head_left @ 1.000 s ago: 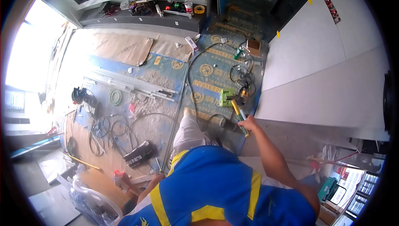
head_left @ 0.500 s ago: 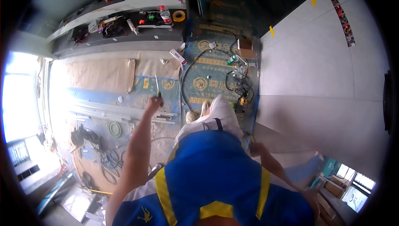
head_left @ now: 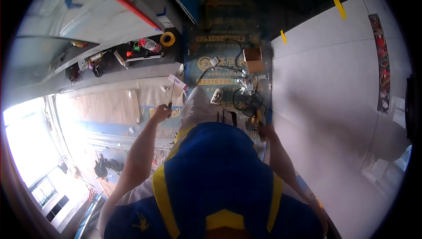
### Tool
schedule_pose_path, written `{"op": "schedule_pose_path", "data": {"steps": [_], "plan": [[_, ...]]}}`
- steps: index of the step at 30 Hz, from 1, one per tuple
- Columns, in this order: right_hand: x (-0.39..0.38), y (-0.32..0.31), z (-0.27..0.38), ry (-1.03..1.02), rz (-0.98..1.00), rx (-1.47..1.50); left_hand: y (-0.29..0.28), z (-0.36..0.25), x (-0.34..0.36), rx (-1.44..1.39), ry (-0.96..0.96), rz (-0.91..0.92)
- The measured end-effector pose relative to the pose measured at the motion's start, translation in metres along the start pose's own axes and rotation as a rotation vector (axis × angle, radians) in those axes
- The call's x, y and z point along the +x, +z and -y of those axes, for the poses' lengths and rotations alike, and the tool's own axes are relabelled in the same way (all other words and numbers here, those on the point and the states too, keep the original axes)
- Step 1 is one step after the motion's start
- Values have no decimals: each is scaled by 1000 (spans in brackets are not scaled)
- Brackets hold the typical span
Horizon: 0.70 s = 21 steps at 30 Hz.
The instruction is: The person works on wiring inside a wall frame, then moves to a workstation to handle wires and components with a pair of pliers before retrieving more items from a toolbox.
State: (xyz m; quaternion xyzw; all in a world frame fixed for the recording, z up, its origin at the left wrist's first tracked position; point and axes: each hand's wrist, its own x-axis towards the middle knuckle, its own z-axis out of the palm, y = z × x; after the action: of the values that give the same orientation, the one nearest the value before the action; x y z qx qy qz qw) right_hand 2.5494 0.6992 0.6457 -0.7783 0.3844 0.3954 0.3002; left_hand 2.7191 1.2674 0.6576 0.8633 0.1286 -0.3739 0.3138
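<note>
My left hand [head_left: 161,113] is closed around a screwdriver [head_left: 170,100], its long thin shaft pointing forward and away from me. On the other side, my right hand [head_left: 266,131] hangs low beside my body, with its fingers curled. A narrow yellowish-tan piece [head_left: 259,116] sticks out ahead of it, too blurred to name. Just beyond this piece, black cables and a power tool with yellow parts [head_left: 253,120] lie on the floor. Past the screwdriver tip is a white and purple box [head_left: 178,82].
To the right stands a pale wall panel [head_left: 325,72] with a strip of exposed wiring [head_left: 380,63]. A dark shelf [head_left: 147,65] at the left holds a yellow tape roll [head_left: 167,39], a bottle and tools. Ahead lies an open cardboard box [head_left: 254,60]. Metal profiles [head_left: 123,140] lie left.
I have stepped forward along the green floor covering, and the wiring strip is nearer. The screwdriver stays in my left hand. My right hand has swung forward.
</note>
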Motion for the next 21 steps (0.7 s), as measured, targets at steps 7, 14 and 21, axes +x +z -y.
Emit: {"op": "schedule_pose_path", "data": {"steps": [7, 14, 21], "plan": [[87, -147, 153, -263, -129, 195, -27, -36, 66, 213, -78, 146], [182, -158, 140, -141, -90, 203, -87, -196, 276, 238, 192, 103], [87, -264, 272, 147, 154, 616, -188, -508, 433, -48, 313, 177]]}}
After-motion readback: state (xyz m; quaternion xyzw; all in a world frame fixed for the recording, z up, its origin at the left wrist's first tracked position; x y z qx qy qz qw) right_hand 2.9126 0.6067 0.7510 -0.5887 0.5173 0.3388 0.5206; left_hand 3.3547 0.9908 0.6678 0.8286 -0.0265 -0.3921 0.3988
